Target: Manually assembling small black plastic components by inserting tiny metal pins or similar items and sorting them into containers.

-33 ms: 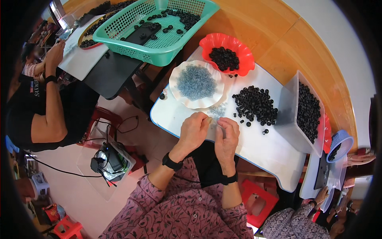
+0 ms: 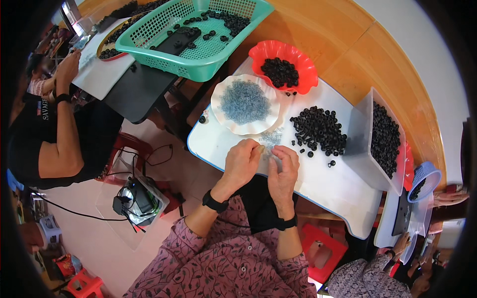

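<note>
Hardly anything shifts from the previous view, so the fine fingerwork at the table edge seems to stand at the same point. From the left, a glossy white bowl (image 2: 238,130) with a fluted rim holds tiny, glassy clear pieces (image 2: 244,103), and below it the left hand (image 2: 242,161) pinches narrowly, on what I cannot tell. Loose clear bits (image 2: 271,136) lie on the smooth white tabletop (image 2: 328,191) just beyond the right hand (image 2: 284,171), its fingers curled, contents hidden; farther right come chunky black pieces (image 2: 320,130) and a translucent plastic bin (image 2: 358,131).
</note>
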Available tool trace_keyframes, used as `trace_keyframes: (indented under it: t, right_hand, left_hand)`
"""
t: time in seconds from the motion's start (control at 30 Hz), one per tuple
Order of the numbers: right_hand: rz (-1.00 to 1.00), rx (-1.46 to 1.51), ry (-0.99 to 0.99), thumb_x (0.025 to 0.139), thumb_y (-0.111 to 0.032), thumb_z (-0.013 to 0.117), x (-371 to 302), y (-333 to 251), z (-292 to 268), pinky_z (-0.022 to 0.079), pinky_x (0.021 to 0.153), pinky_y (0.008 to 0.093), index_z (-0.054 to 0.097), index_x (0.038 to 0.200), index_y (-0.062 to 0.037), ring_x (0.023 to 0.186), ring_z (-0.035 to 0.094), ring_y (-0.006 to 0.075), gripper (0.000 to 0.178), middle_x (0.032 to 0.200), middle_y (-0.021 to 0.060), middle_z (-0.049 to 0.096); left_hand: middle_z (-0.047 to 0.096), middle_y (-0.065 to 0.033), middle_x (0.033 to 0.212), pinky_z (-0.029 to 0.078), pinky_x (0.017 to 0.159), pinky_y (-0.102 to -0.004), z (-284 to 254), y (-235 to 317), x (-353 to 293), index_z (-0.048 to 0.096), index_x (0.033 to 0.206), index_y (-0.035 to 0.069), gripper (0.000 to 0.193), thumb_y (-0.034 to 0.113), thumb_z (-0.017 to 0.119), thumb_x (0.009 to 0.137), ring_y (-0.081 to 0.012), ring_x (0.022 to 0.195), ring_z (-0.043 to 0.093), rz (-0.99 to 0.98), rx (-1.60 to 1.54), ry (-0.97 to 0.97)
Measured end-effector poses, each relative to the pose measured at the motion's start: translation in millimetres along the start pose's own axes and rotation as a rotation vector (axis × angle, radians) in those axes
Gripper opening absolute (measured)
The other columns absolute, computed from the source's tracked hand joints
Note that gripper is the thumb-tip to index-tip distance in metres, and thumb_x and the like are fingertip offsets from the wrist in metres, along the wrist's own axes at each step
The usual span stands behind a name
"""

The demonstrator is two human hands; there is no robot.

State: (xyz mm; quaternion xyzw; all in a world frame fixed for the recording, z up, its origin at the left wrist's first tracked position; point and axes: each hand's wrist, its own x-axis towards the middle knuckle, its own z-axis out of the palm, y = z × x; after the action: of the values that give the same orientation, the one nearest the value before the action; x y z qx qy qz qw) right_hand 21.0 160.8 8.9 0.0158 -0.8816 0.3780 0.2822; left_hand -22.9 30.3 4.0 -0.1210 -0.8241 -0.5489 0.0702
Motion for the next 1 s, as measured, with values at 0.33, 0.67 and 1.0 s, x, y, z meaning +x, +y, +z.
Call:
trace_keyframes:
  t: [0.33, 0.67, 1.0]
  right_hand:
    - [0.016, -0.057, -0.032, 0.076, 0.001, 0.07, -1, -5, 1, 0.04, 0.089, 0.0378, 0.066, 0.099, -0.005, 0.102, 0.054, 0.027, 0.024, 0.11, 0.0086, 0.061]
    - [0.032, -0.044, 0.043, 0.078, 0.003, 0.068, -2, -1, 4, 0.044, 0.085, 0.0358, 0.065, 0.092, -0.0029, 0.096, 0.057, 0.0268, 0.016, 0.104, 0.0095, 0.062]
    - [-0.032, -0.057, 0.111, 0.078, 0.005, 0.068, -8, 0, 7, 0.048, 0.079, 0.0345, 0.065, 0.09, -0.0007, 0.092, 0.059, 0.0277, 0.014, 0.1, 0.0111, 0.063]
  left_hand:
    - [0.062, -0.0186, 0.08, 0.047, 0.063, -0.0465, -3, 7, -5, 0.06, 0.087, 0.001, 0.011, 0.011, 0.062, 0.087, -0.0395, 0.073, 0.061, 0.005, -0.005, -0.026]
    - [0.061, -0.0185, 0.079, 0.047, 0.062, -0.0479, -1, -2, -3, 0.058, 0.085, 0.002, 0.011, 0.012, 0.063, 0.085, -0.0394, 0.072, 0.061, 0.047, 0.074, -0.068]
    - [0.057, -0.0185, 0.078, 0.047, 0.059, -0.0475, -7, 7, -11, 0.055, 0.084, 0.001, 0.01, 0.009, 0.061, 0.086, -0.0404, 0.068, 0.059, 0.088, 0.224, -0.044]
